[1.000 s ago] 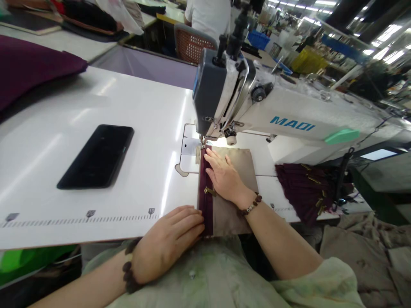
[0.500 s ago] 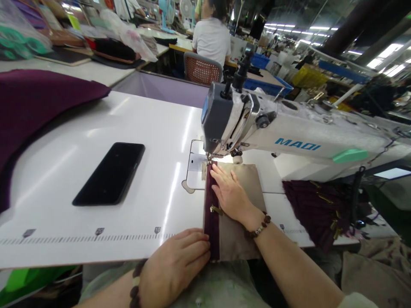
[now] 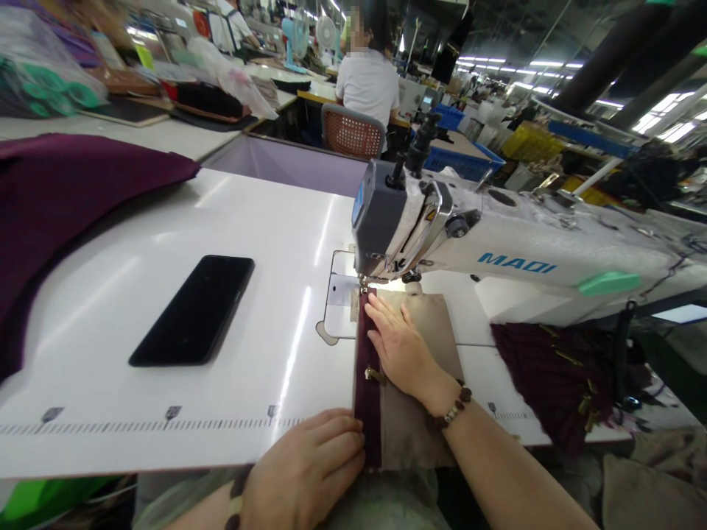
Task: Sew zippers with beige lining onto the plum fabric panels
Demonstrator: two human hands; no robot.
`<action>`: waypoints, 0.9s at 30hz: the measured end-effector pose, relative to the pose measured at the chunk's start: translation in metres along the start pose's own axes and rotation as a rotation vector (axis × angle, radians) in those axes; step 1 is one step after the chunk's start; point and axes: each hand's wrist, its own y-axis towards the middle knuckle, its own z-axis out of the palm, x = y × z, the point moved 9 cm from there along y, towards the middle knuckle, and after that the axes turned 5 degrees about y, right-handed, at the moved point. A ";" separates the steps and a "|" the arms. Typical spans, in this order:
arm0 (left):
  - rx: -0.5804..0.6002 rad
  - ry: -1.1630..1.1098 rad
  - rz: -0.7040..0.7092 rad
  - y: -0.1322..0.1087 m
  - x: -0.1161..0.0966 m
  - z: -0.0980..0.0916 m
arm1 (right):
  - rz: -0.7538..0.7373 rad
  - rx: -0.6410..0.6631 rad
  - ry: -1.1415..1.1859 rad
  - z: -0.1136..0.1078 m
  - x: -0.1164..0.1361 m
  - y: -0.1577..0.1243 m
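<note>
A beige fabric panel (image 3: 425, 434) with a dark purple zipper (image 3: 369, 434) along its left side lies under the needle area of a sewing machine (image 3: 398, 221). The zipper carries a brass-coloured pull (image 3: 374, 375). My right hand (image 3: 401, 350) rests flat on the panel, fingers stretched towards the presser foot (image 3: 364, 285) and just short of it. At the table's front edge my left hand (image 3: 314, 464) has its fingers together on the near end of the zipper; its thumb is hidden.
A black phone (image 3: 193, 313) lies left on the white table (image 3: 265, 294). Purple cloth (image 3: 82, 184) covers the far left. More purple zippers (image 3: 546, 375) with brass pulls are piled right. Behind the machine, a person (image 3: 367, 88) sits on a chair (image 3: 353, 132).
The whole view has shifted slightly, so everything sits a little lower in the picture. Both hands, the panel and the zipper keep about the same places against the machine.
</note>
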 end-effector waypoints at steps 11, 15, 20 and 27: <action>0.021 0.019 -0.071 -0.005 0.005 0.012 | -0.010 -0.019 0.005 -0.001 0.001 0.000; 0.107 0.083 -0.044 -0.005 0.002 0.012 | -0.030 -0.031 0.001 -0.001 0.002 0.001; 0.132 0.469 -0.162 -0.024 0.073 -0.083 | -0.058 -0.072 -0.027 0.003 -0.001 -0.002; 0.227 1.132 -1.201 -0.160 0.240 -0.295 | -0.220 -0.271 -0.209 0.018 -0.008 -0.007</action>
